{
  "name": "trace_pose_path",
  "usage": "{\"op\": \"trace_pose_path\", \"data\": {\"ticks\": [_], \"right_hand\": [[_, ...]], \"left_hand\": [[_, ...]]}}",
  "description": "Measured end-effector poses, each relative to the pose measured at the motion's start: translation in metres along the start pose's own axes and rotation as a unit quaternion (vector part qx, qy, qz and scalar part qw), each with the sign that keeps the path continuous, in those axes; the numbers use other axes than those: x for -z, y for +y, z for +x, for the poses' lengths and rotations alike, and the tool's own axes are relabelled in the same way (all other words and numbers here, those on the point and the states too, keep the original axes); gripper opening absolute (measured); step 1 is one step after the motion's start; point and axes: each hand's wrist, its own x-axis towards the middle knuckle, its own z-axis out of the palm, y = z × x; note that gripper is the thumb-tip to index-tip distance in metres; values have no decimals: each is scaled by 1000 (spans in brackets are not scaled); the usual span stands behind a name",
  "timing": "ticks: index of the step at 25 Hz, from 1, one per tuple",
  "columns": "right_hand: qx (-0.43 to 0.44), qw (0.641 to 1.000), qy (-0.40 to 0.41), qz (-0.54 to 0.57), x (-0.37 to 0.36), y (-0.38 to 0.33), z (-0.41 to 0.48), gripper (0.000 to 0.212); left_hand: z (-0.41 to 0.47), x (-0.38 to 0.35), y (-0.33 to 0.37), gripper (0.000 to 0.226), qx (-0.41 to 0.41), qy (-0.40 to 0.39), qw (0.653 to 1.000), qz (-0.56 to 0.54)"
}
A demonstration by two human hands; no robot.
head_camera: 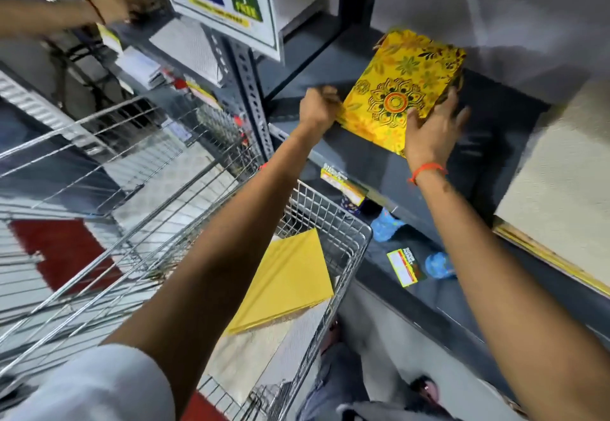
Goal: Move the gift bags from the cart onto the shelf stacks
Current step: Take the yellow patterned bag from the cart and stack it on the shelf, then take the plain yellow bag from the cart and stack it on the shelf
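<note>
While my left hand (318,107) pinches the near corner and my right hand (432,130) lies spread on its edge, the yellow mandala gift bags (401,90) settle on the grey shelf (363,156). Placement underway; next, I square them, then fetch the plain yellow bags (290,282) from the wire cart (346,222).

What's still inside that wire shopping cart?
In the cart lies a plain yellow bag, flat on pale sheets. The left arm crosses over the basket, so whatever lies beneath it or under the sheets cannot be seen.
</note>
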Motion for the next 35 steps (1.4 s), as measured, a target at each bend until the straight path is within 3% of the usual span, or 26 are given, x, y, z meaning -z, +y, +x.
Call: {"op": "trace_pose_path", "data": {"ticks": [3,6,9,11,13,15,17,19,21,24,27,31,34,35], "right_hand": [[196,980,-3,44,-30,-10,-58,47],[297,944,-140,31,-85,3,-126,34],[312,898,-308,-41,-154,39,-172,33],[291,837,-437,-154,-196,68,-187,38],[268,735,-554,-285,-230,96,-191,52],[251,660,-603,-372,-251,119,-182,63],[258,622,-604,-426,-266,136,-168,65],[262,607,-596,-455,-270,144,-156,66],[240,610,-608,-447,-265,145,-153,70],[234,639,-609,-408,-246,125,-159,70],[239,706,-563,-357,-208,83,-154,66],[229,729,-578,-286,-126,28,-130,43],[200,753,-588,-218,-58,32,-98,61],[168,773,-592,-157,-29,33,-94,57]], "left_hand": [[-21,34,-49,37,32,48,989,-138],[-92,44,-146,35,170,139,944,-244],[-166,30,-239,48,426,231,846,-223],[-200,16,-286,59,574,185,777,-179],[-223,-1,-308,36,612,143,728,-274],[-233,-17,-308,18,640,168,659,-357],[-236,-28,-312,30,648,186,600,-429],[-234,-38,-322,30,628,218,564,-489],[-237,-44,-324,27,590,259,569,-510],[-240,-23,-299,27,500,305,623,-518],[-247,19,-271,26,440,341,670,-492],[-282,57,-220,29,380,305,730,-480],[-335,68,-158,27,311,261,780,-476],[-350,66,-143,25,285,255,799,-464]]}}
